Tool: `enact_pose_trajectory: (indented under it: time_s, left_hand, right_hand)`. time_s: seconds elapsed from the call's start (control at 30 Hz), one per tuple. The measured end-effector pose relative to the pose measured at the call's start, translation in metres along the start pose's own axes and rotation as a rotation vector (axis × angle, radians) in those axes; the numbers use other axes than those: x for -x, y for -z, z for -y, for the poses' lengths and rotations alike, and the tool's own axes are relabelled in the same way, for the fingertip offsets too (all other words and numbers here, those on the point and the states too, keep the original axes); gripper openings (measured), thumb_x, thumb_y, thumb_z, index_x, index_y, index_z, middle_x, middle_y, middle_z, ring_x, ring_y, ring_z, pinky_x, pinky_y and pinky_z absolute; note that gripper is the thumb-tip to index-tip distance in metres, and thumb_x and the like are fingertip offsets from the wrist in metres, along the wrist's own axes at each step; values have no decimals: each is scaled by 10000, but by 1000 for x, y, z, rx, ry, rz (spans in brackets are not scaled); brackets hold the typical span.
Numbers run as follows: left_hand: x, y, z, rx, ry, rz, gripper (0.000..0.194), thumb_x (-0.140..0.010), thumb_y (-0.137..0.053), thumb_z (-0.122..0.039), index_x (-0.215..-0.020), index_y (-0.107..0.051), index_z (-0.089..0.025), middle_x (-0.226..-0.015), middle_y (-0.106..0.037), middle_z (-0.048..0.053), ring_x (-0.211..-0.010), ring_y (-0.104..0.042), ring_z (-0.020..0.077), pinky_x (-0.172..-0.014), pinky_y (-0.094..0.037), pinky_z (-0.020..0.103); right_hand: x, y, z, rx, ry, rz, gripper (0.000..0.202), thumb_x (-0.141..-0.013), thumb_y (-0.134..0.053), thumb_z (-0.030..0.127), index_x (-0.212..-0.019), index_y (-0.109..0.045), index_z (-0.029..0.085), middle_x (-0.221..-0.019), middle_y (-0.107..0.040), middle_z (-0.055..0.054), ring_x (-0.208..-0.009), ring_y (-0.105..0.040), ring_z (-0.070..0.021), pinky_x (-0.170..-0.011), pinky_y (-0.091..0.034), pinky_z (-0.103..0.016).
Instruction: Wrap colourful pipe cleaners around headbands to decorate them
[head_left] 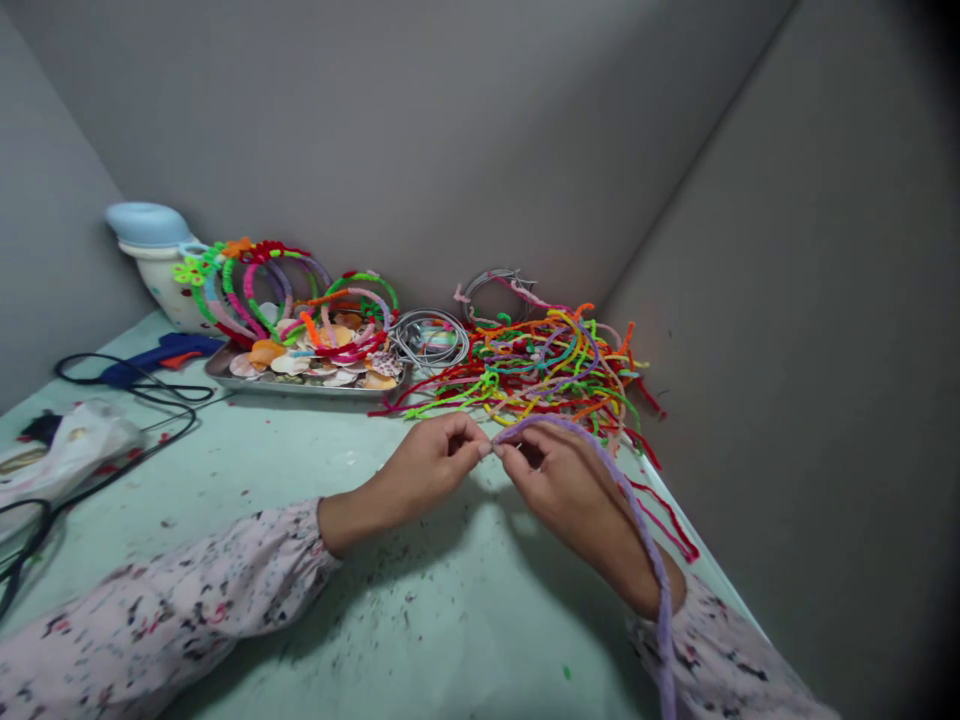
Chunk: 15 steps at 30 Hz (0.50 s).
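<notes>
A long purple pipe cleaner (636, 505) runs from my fingertips over the back of my right hand and down along the right forearm. My right hand (559, 480) pinches it close to its end, thumb against forefinger. Facing it, my left hand (431, 465) is closed in a pinch at the very tip, the fingertips of both hands almost touching. What lies between the left fingertips is too small to make out clearly. Behind the hands spreads a tangled heap of colourful pipe cleaners (547, 365).
A metal tray (315, 391) holds shells and wrapped hoops (262, 290). Coils of grey wire (431, 340) lie beside it. At the left are a blue-lidded container (161, 260), a black cable (120, 455) and a plastic bag (82, 440). Grey walls (420, 130) enclose the table (450, 600).
</notes>
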<state>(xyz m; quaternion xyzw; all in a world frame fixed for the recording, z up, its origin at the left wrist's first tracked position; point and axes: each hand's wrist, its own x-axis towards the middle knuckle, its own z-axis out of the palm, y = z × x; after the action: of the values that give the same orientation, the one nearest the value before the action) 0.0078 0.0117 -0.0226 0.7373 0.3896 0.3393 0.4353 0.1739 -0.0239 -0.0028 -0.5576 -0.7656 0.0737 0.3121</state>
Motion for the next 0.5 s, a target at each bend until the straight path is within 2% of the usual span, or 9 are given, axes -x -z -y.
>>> enact_pose_trajectory:
  time_s: [0.23,0.5]
  left_hand:
    - [-1,-1,3,5,10,38,157,-825,-508,-261,-774,-599,-143,-705,-566,-7,-662,-489,114,-608,-374,225]
    - [0,-5,10,53,75,62,117,-775,-546,-246,-803,-586,-140,-630,-494,-34,-566,-411,91,-514,-310,203]
  right_hand:
    - [-1,2,-1,-133,-124,117,132,-816,-541,212,-732,-637,179,-711,-650,0,-604,-531,-118,-565,-373,-238]
    - [-5,-5,-11,-231,-239,194,157,-797,-549,248,-704,-644,165,-620,-642,3,-562,-546,-117,-525,-362,-221]
